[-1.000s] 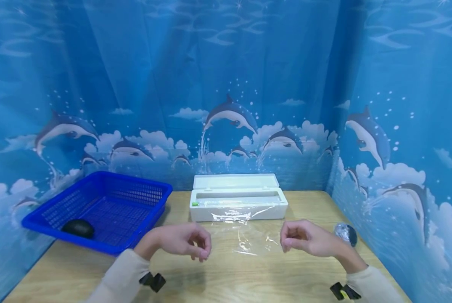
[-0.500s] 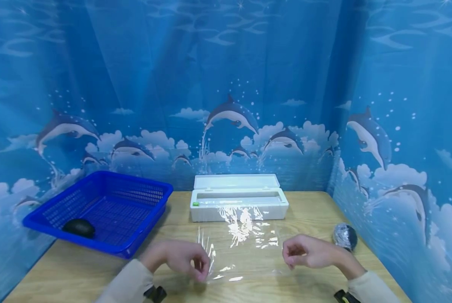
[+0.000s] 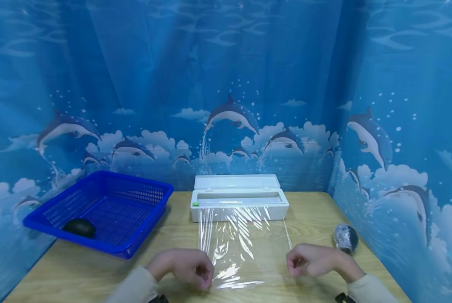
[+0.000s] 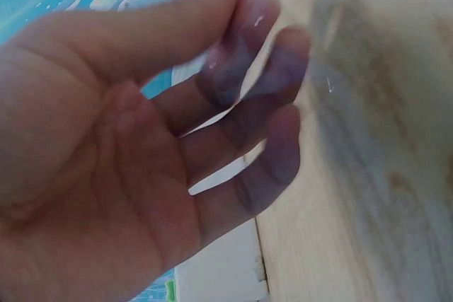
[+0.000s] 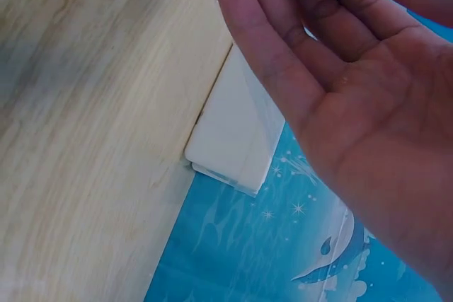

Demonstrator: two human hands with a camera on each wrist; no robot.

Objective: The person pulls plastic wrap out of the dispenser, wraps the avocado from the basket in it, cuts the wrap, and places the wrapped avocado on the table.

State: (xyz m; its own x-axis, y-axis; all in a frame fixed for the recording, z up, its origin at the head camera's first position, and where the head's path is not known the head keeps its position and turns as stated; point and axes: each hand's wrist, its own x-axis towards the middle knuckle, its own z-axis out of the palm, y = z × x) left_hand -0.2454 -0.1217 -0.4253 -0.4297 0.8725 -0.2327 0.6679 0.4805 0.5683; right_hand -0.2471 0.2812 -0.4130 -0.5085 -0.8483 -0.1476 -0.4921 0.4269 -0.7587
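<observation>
A clear sheet of plastic wrap [image 3: 244, 248] stretches from the white dispenser box [image 3: 241, 213] toward me in the head view, shiny and creased on its left half. My left hand [image 3: 189, 266] pinches its near left corner between thumb and index finger. In the left wrist view that hand [image 4: 156, 125] has thumb and index tips together, with film over its other fingers. At the near right corner, my right hand [image 3: 314, 261] pinches the film's edge. Its fingers [image 5: 276, 54] appear in the right wrist view, the fingertips cut off by the frame.
A blue plastic basket [image 3: 138, 231] stands at the left, with a dark oval object [image 3: 79, 227] inside. On the right lies a round dark item partly covered in shiny wrap [image 3: 345, 238]. The box's lid [image 3: 237, 181] stands raised. A dolphin-print curtain [image 3: 226, 84] surrounds the wooden table [image 3: 305, 210].
Both hands have moved toward me, drawing more film out of the box. The sheet is now longer and tauter. Box, basket and wrapped item stay where they were.
</observation>
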